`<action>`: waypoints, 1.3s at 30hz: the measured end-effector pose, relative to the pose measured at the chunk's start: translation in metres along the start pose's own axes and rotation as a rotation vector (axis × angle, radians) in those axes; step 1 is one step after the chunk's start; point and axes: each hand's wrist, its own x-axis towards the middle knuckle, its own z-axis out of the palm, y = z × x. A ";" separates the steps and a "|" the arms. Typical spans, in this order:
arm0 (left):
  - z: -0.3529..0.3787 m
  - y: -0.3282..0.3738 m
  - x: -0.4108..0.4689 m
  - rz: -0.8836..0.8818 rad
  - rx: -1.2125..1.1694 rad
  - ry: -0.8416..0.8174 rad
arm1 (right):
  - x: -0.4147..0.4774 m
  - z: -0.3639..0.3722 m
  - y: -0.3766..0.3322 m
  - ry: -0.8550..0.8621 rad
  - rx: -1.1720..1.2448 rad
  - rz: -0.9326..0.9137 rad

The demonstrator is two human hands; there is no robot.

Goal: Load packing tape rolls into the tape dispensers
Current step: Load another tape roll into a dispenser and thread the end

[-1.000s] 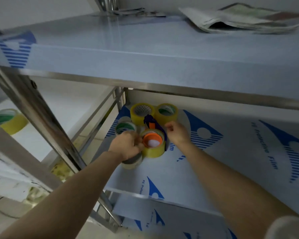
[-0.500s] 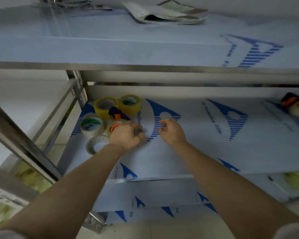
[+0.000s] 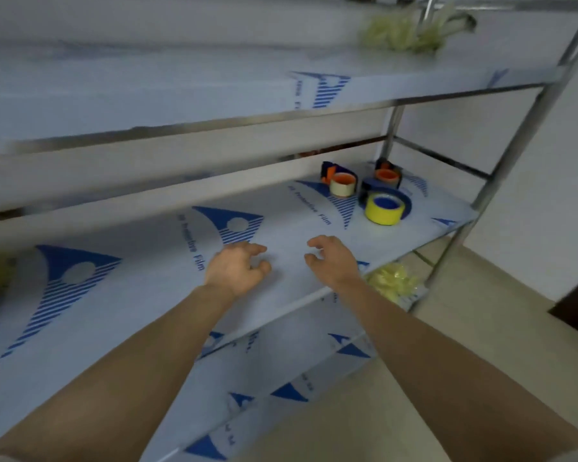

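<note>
Yellow tape roll [image 3: 382, 210] sitting far right, tape dispensers [image 3: 327, 170] behind blurring | left hand [image 3: 236, 270], right hand [image 3: 331, 261] hovering, fingers loosely curled, gripping nothing

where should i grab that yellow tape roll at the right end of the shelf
The yellow tape roll lies flat, hole up, so pinch its outer wall across the ring, thumb on the near side, coming from above and the front. Dark dispensers crowd it behind; the right hand is probably nearer.

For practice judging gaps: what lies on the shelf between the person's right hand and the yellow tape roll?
Nothing: the head view shows only bare, film-covered shelf between the right hand and the yellow tape roll.
</note>
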 end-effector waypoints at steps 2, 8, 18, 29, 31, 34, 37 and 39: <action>0.025 0.039 0.022 0.018 -0.016 -0.021 | 0.010 -0.036 0.042 0.024 0.008 0.055; 0.076 0.131 0.090 0.078 -0.035 -0.051 | 0.037 -0.108 0.136 0.102 0.039 0.186; 0.137 0.209 0.213 0.089 -0.043 -0.080 | 0.137 -0.171 0.227 0.133 0.037 0.237; 0.151 0.239 0.306 -0.028 -0.011 -0.054 | 0.271 -0.201 0.265 0.039 -0.048 0.125; 0.150 0.244 0.318 -0.050 0.016 -0.046 | 0.293 -0.203 0.269 0.000 -0.087 0.086; 0.149 0.252 0.336 -0.094 0.048 -0.027 | 0.331 -0.204 0.279 -0.024 -0.134 0.000; 0.150 0.259 0.350 -0.122 0.059 0.049 | 0.365 -0.205 0.285 -0.094 -0.241 -0.098; 0.152 0.266 0.356 -0.173 0.065 0.078 | 0.382 -0.207 0.286 -0.155 -0.351 -0.182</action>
